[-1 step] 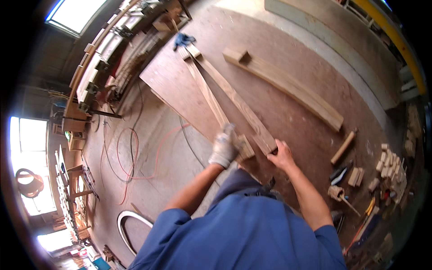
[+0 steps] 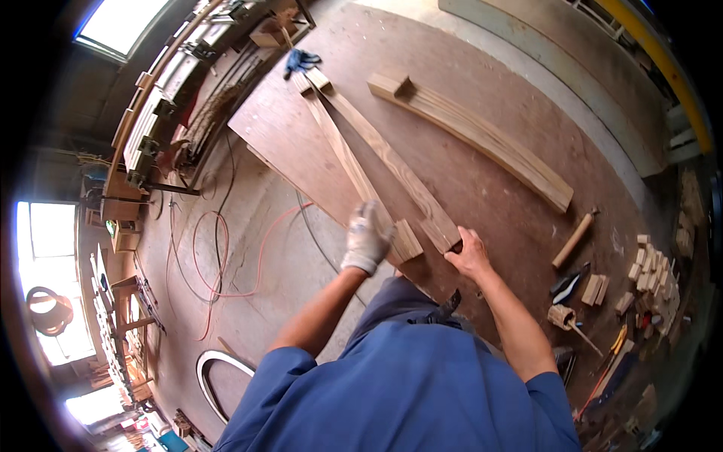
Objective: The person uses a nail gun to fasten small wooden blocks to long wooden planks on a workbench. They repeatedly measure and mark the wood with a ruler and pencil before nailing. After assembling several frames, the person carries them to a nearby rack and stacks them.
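Observation:
Two long narrow wooden pieces with blocks at their ends lie on a brown worktable [image 2: 452,196], close at the far ends and spread apart toward me. My left hand [image 2: 367,239], in a pale work glove, is beside the near end of the left wooden piece [image 2: 346,162]. Its fingers stretch forward and hold nothing; whether they touch the wood's edge I cannot tell. Bare, my right hand [image 2: 471,256] grips the near end of the right wooden piece [image 2: 392,166], thumb and fingers around its corner. A blue glove [image 2: 301,63] lies at the far ends.
Another notched wooden beam [image 2: 482,143] lies to the right. Nearer on that side are a hammer [image 2: 574,239], a dark-handled tool [image 2: 570,282], a wooden mallet [image 2: 561,316] and a heap of small wood blocks [image 2: 651,275]. Hoses [image 2: 260,260] loop across the floor at left.
My left hand has slid off the left piece's near end, a little to the left, uncovering its end block. The right hand keeps its hold. The whole view has shifted slightly.

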`<move>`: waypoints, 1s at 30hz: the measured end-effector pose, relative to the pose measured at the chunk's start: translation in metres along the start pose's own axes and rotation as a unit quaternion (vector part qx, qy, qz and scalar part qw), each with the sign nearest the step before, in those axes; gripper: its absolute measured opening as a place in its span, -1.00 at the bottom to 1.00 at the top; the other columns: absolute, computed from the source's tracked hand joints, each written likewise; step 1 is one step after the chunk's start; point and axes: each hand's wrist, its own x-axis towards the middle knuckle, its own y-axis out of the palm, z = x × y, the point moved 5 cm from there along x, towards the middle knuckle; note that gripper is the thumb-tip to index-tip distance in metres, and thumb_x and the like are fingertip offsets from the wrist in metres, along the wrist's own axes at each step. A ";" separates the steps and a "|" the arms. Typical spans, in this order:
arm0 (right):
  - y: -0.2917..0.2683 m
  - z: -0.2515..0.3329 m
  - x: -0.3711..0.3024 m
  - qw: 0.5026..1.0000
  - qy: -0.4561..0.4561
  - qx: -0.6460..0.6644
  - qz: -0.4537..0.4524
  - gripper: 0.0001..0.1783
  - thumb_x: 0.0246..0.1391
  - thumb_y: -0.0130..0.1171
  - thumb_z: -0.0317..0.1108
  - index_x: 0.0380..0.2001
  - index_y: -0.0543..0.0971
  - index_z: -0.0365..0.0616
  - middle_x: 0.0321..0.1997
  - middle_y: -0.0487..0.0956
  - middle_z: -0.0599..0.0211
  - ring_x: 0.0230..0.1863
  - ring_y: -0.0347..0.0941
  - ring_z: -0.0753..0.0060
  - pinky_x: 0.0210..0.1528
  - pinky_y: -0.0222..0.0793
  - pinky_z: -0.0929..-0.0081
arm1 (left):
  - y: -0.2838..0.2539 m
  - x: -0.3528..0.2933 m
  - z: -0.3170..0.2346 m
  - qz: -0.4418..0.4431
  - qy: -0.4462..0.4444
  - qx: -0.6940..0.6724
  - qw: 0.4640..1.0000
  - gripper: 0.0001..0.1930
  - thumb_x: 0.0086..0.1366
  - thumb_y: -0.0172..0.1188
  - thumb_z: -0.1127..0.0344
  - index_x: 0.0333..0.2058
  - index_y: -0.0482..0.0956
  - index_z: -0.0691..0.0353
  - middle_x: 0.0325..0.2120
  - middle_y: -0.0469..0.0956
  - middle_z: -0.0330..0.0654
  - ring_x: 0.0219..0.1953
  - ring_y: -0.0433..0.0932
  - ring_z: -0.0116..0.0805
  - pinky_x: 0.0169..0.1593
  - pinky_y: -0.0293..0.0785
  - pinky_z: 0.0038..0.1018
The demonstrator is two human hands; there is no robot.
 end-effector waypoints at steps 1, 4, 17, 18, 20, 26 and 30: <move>0.001 -0.001 -0.001 1.000 -0.001 0.002 -0.010 -0.10 -0.15 0.46 -0.18 0.27 0.41 -0.33 0.10 0.51 -0.16 0.16 0.47 -0.17 0.23 0.42 0.12 | 0.002 -0.001 0.019 -0.021 -0.053 0.017 0.998 -0.21 0.17 0.46 0.11 0.32 0.37 0.25 0.21 0.47 0.21 0.24 0.45 0.21 0.28 0.43 -0.08; 0.012 -0.002 -0.006 0.999 -0.025 0.029 0.028 -0.08 -0.17 0.46 -0.21 0.29 0.40 -0.38 0.11 0.51 -0.12 0.08 0.55 -0.06 0.17 0.49 0.18 | 0.005 0.008 0.035 0.052 -0.134 -0.001 0.990 -0.11 0.22 0.45 0.08 0.42 0.23 0.25 0.01 0.65 0.13 0.08 0.61 0.04 0.26 0.46 -0.17; 0.042 0.022 -0.004 0.991 -0.011 0.114 0.067 -0.10 -0.13 0.48 -0.18 0.27 0.42 -0.36 0.07 0.53 -0.15 0.09 0.56 -0.06 0.09 0.56 0.17 | 0.011 0.040 0.021 -0.003 -0.262 -0.049 0.964 0.30 0.05 0.49 -0.28 0.49 -0.08 0.37 0.34 0.24 0.34 0.41 0.22 0.26 0.45 0.18 -0.10; 0.054 0.016 -0.004 0.984 -0.034 0.164 0.055 -0.10 -0.15 0.48 -0.17 0.26 0.43 -0.36 0.02 0.55 -0.12 0.08 0.57 -0.04 0.09 0.56 0.17 | 0.004 0.045 0.011 -0.004 -0.248 -0.049 0.968 0.33 0.02 0.50 -0.30 0.50 -0.10 0.35 0.39 0.15 0.36 0.46 0.13 0.24 0.47 0.14 -0.11; 0.068 0.025 -0.007 0.985 -0.046 0.128 0.107 -0.07 -0.14 0.48 -0.11 0.27 0.42 -0.37 0.08 0.55 -0.14 0.03 0.61 -0.03 0.13 0.53 0.16 | -0.002 0.050 0.009 0.007 -0.288 -0.014 0.957 0.41 -0.05 0.50 -0.38 0.51 -0.14 0.32 0.46 -0.04 0.42 0.52 -0.03 0.29 0.52 0.02 -0.12; 0.074 0.054 -0.019 0.969 -0.032 0.148 0.193 0.02 -0.15 0.52 -0.07 0.31 0.37 -0.47 0.17 0.56 -0.24 0.06 0.66 0.07 0.17 0.53 0.25 | -0.015 0.049 0.010 0.031 -0.345 0.066 0.936 0.50 -0.14 0.53 -0.44 0.53 -0.19 0.27 0.47 -0.15 0.47 0.55 -0.16 0.32 0.54 -0.10 -0.06; 0.097 0.057 -0.032 0.928 -0.026 0.169 0.332 -0.06 -0.02 0.47 -0.09 0.31 0.38 -0.47 0.28 0.55 -0.16 0.05 0.69 0.23 0.17 0.54 0.36 | -0.018 0.033 0.022 0.074 -0.323 0.075 0.940 0.53 -0.19 0.57 -0.39 0.53 -0.20 0.25 0.46 -0.15 0.50 0.53 -0.12 0.36 0.54 -0.09 -0.08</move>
